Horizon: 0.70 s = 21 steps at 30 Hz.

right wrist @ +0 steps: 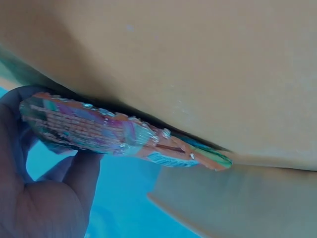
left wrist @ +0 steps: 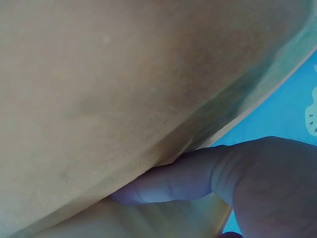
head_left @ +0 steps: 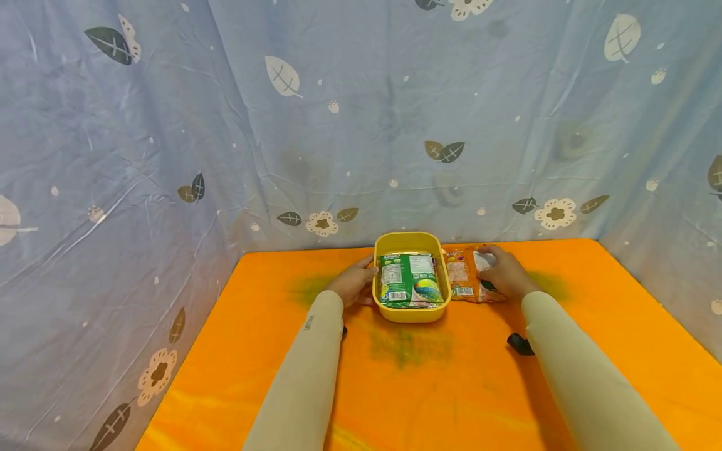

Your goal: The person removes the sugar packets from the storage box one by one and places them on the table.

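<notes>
My left hand [head_left: 353, 284] holds the left side of a yellow rectangular box [head_left: 412, 315], with fingers at its rim. In the left wrist view, a finger [left wrist: 168, 183] lies along the box's outer wall, low by the tabletop. Inside the box lies a green printed packet [head_left: 407, 280], flat side up. Just right of the box, my right hand [head_left: 504, 272] grips the right end of an orange printed packet [head_left: 459, 273]. The right wrist view shows this packet [right wrist: 124, 131] edge-on between thumb and fingers, close over the table.
Orange cloth covers the table [head_left: 406, 401], with faded green patches on it. A blue-grey curtain [head_left: 366, 125] printed with leaves and flowers stands behind and at both sides. A black strap end [head_left: 520, 344] shows beside the right sleeve [head_left: 586, 369].
</notes>
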Motion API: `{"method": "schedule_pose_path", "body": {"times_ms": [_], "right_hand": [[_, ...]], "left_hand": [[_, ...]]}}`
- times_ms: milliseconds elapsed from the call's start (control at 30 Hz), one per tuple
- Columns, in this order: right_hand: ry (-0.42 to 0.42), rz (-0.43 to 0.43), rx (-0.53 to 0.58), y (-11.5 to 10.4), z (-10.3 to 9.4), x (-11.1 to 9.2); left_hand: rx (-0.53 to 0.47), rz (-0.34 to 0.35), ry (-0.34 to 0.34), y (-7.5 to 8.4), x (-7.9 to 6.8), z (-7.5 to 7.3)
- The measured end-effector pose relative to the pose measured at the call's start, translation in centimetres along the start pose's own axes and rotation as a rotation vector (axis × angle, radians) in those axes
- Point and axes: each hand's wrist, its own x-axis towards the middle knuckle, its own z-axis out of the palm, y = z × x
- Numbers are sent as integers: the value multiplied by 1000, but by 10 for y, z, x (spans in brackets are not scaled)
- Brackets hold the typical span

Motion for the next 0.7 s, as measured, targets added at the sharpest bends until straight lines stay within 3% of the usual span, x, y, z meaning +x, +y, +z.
{"method": "schedule_pose_path", "body": {"times_ms": [700], "right_hand": [[-31,72,122,18,-13,-12]], "left_hand": [[30,-1,7,0,-2,0]]}}
